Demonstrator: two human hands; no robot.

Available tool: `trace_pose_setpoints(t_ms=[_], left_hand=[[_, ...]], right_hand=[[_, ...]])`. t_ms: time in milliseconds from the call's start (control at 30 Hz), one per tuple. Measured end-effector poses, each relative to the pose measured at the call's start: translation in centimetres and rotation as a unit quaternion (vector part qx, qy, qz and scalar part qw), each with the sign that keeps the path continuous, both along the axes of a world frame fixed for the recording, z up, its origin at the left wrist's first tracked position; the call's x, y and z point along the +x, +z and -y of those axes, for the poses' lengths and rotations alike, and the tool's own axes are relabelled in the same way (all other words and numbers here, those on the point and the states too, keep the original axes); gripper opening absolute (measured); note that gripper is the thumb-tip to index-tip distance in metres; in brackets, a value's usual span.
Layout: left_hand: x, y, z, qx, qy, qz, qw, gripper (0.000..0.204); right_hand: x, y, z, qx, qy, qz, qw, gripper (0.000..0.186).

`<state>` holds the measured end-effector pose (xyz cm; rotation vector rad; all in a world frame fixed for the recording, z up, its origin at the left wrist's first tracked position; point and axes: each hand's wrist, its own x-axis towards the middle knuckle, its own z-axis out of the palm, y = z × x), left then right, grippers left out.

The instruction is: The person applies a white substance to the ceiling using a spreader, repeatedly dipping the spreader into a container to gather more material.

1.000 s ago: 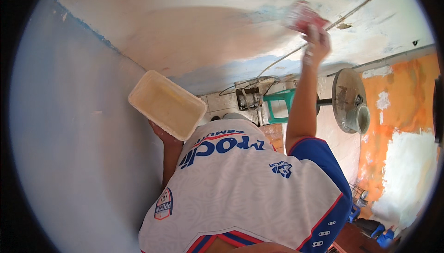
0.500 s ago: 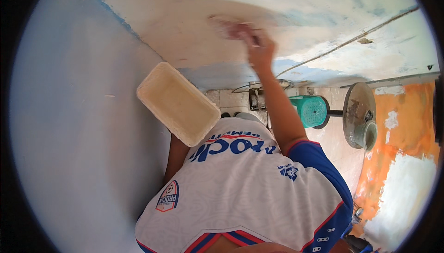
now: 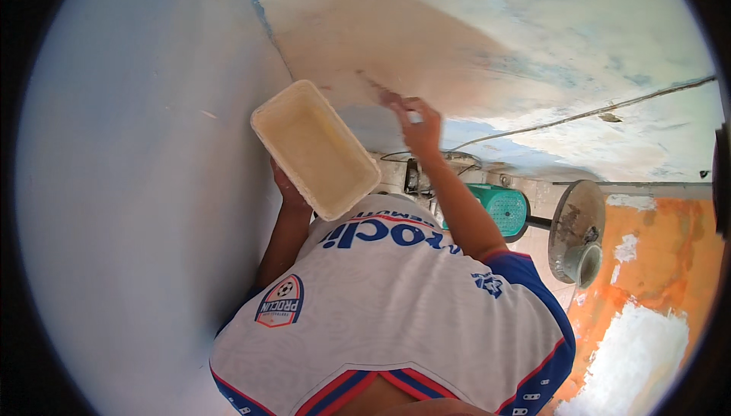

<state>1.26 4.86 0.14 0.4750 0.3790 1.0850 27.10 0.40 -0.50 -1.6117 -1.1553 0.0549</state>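
My left hand (image 3: 286, 186) grips a rectangular cream tub (image 3: 316, 149) from beneath and behind. Most of its fingers are hidden by the tub. Pale residue coats the tub's rim and inside. In my right hand (image 3: 422, 128), closed fingers hold a putty knife (image 3: 387, 96), blurred and seen nearly edge-on. Its thin blade lies close to the patchy wall (image 3: 472, 51) in front of me; I cannot tell whether it touches. The tub stands a short way left of this hand, near the wall corner.
A smooth bluish wall (image 3: 137, 188) rises close on my left. Along the front wall runs a cable (image 3: 548, 117). To the right are a green plastic stool (image 3: 506, 212), a round grey disc (image 3: 571, 218) with a small pot (image 3: 585, 265), and an orange wall (image 3: 655, 256) with white patches.
My right hand has come down and slightly left along the wall with the putty knife. The tub has shifted right and a little up in view, while the view itself has turned.
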Motion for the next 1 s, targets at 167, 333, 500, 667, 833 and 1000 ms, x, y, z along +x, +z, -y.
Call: trace_pose_setpoints(t_ms=[167,333,500,667,833,1000], left_hand=[[0.0,-0.1,0.4,0.016,0.009,-0.022,1.000,0.066],[-0.4,-1.7,1.1,-0.008,0.010,-0.014,1.000,0.065],[0.4,-2.4,1.3,-0.022,-0.017,-0.003,1.000,0.063],[1.8,-2.9,1.5,-0.023,-0.041,0.003,0.999,0.062],[3.0,-3.1,2.8,-0.023,-0.054,0.006,0.998,0.060],[4.8,-3.2,5.4,-0.031,-0.061,0.011,0.998,0.058]], right_hand=[[4.0,-0.3,0.3,-0.039,-0.105,-0.036,0.993,0.019],[16.9,7.1,11.7,0.072,-0.305,0.016,0.949,0.014],[21.9,11.2,21.2,0.131,-0.437,-0.049,0.888,0.035],[10.5,10.1,11.6,0.000,-0.236,-0.040,0.971,0.011],[8.9,10.2,5.2,0.125,-0.109,0.005,0.986,0.013],[21.9,14.2,15.7,0.184,-0.271,-0.105,0.939,0.012]])
